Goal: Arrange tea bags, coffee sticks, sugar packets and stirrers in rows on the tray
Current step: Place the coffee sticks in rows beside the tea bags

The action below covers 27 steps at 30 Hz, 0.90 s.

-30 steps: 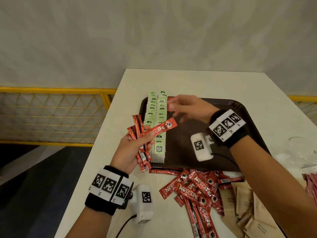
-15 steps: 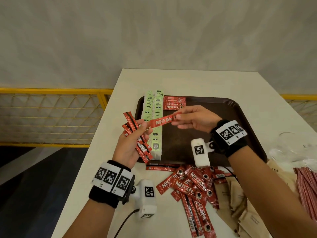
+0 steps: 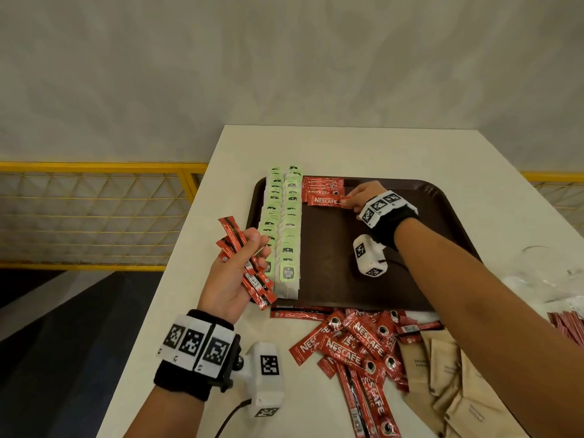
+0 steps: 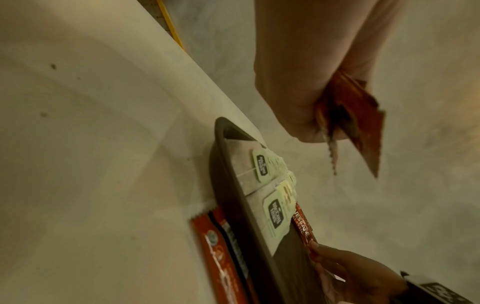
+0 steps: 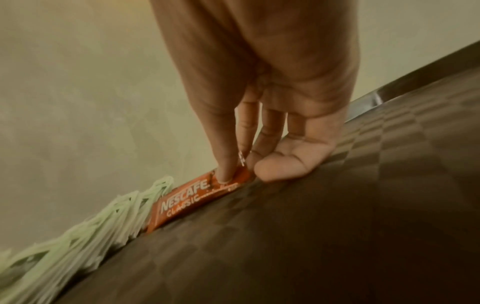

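Two rows of green-tagged tea bags (image 3: 284,222) (image 4: 262,168) (image 5: 91,226) fill the left side of the brown tray (image 3: 410,248) (image 4: 233,185) (image 5: 311,226). Beside them at the far end lies a short row of red coffee sticks (image 3: 322,184). My right hand (image 3: 363,197) (image 5: 246,164) (image 4: 350,273) pinches one coffee stick (image 3: 325,201) (image 5: 187,201) (image 4: 302,224) by its right end, flat on the tray just in front of that row. At the tray's left edge, my left hand (image 3: 240,267) (image 4: 311,102) grips a bundle of coffee sticks (image 3: 246,257) (image 4: 358,115) above the table.
Loose coffee sticks (image 3: 357,346) lie heaped on the white table in front of the tray, with brown sugar packets (image 3: 448,374) to their right. Red stirrers (image 3: 568,327) and clear plastic wrap (image 3: 543,279) sit at the right. A yellow railing (image 3: 94,167) runs past the table's left edge.
My right hand took one stick from the left hand's bundle and carried it to the far row on the tray. The left hand kept the bundle and stayed near the tray's left edge.
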Each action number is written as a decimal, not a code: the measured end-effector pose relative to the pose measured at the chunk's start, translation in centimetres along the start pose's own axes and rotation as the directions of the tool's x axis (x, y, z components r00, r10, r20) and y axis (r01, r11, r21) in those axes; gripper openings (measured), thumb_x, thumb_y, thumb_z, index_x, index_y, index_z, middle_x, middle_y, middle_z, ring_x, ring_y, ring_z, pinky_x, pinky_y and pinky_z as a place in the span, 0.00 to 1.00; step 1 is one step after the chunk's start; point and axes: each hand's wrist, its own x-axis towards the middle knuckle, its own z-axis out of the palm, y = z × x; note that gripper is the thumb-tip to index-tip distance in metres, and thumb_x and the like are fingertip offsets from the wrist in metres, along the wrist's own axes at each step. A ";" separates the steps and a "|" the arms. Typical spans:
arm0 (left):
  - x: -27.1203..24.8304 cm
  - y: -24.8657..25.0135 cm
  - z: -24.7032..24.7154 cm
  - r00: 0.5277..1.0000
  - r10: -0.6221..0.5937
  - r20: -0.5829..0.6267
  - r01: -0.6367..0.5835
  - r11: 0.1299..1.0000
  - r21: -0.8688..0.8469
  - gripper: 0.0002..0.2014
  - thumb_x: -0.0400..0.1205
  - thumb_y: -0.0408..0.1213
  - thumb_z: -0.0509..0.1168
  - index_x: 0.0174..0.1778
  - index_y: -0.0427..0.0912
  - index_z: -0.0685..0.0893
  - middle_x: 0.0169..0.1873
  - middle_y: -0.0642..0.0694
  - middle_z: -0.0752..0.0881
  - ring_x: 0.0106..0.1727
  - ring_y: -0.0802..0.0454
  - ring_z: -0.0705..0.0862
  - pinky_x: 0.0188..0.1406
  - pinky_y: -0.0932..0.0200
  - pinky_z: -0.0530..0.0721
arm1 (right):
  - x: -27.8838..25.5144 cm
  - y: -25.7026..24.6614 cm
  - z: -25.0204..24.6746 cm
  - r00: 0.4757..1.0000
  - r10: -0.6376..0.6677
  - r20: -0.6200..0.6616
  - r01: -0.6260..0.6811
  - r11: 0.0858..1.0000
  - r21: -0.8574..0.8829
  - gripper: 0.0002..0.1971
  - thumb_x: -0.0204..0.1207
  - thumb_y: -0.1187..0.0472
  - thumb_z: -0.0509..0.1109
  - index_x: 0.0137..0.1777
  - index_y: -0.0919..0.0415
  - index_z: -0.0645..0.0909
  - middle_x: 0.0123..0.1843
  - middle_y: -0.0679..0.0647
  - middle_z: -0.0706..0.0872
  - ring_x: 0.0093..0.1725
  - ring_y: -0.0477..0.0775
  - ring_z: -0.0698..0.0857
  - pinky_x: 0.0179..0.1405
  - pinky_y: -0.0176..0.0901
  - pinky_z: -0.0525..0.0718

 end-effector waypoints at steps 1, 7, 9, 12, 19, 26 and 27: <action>0.1 0.0 -0.1 1.000 0.005 -0.004 -0.005 1.000 0.002 0.08 0.74 0.38 0.69 0.47 0.43 0.83 0.39 0.45 0.88 0.30 0.59 0.82 0.26 0.68 0.83 | 0.2 -0.1 0.2 1.000 0.000 -0.007 -0.001 0.999 -0.054 0.06 0.69 0.62 0.78 0.40 0.60 0.83 0.36 0.52 0.83 0.37 0.48 0.81 0.45 0.43 0.83; 0.4 -0.1 -0.5 1.000 0.011 -0.026 -0.010 1.000 0.017 0.08 0.75 0.38 0.69 0.48 0.43 0.84 0.35 0.46 0.87 0.28 0.60 0.82 0.25 0.68 0.82 | 0.6 -1.1 0.7 0.999 -0.001 -0.042 -0.007 0.983 -0.183 0.11 0.69 0.58 0.79 0.41 0.61 0.79 0.46 0.57 0.84 0.47 0.53 0.82 0.53 0.43 0.81; 0.4 -0.2 -0.5 1.000 0.005 -0.020 -0.004 1.000 0.017 0.10 0.72 0.39 0.70 0.48 0.43 0.84 0.35 0.46 0.87 0.28 0.60 0.82 0.26 0.68 0.83 | 0.6 -1.4 0.9 0.999 0.002 -0.044 -0.012 0.976 -0.218 0.13 0.69 0.57 0.79 0.38 0.59 0.76 0.47 0.57 0.83 0.47 0.53 0.81 0.55 0.45 0.81; 0.5 -0.4 -0.5 1.000 0.005 0.000 -0.005 1.000 0.014 0.11 0.71 0.39 0.70 0.48 0.43 0.84 0.35 0.46 0.86 0.28 0.60 0.81 0.26 0.68 0.83 | 0.5 -1.6 1.1 0.999 -0.003 -0.053 -0.011 0.965 -0.261 0.14 0.70 0.56 0.78 0.44 0.61 0.76 0.48 0.57 0.82 0.48 0.53 0.80 0.53 0.45 0.79; 0.7 -0.3 -0.6 1.000 0.006 -0.006 -0.006 1.000 0.008 0.06 0.76 0.36 0.68 0.48 0.43 0.84 0.35 0.46 0.86 0.29 0.59 0.81 0.26 0.68 0.82 | 0.3 -1.7 1.2 0.999 -0.002 -0.037 -0.008 0.967 -0.254 0.18 0.70 0.58 0.78 0.34 0.58 0.68 0.35 0.51 0.77 0.47 0.53 0.79 0.46 0.43 0.75; 0.7 -0.1 -0.1 1.000 -0.027 -0.001 0.027 1.000 -0.005 0.14 0.74 0.45 0.68 0.49 0.39 0.83 0.32 0.47 0.83 0.26 0.59 0.80 0.24 0.69 0.81 | 0.1 -1.3 1.0 0.997 -0.043 -0.071 0.024 0.967 -0.252 0.16 0.74 0.56 0.74 0.34 0.58 0.70 0.46 0.57 0.79 0.45 0.52 0.77 0.45 0.42 0.74; 0.7 0.0 0.1 0.999 -0.036 0.008 0.037 0.999 -0.033 0.16 0.73 0.47 0.67 0.51 0.39 0.83 0.32 0.47 0.83 0.26 0.59 0.80 0.24 0.69 0.81 | 0.0 -1.3 1.0 0.994 -0.064 -0.091 0.040 0.969 -0.242 0.12 0.74 0.56 0.74 0.39 0.60 0.74 0.48 0.57 0.80 0.46 0.53 0.78 0.46 0.43 0.75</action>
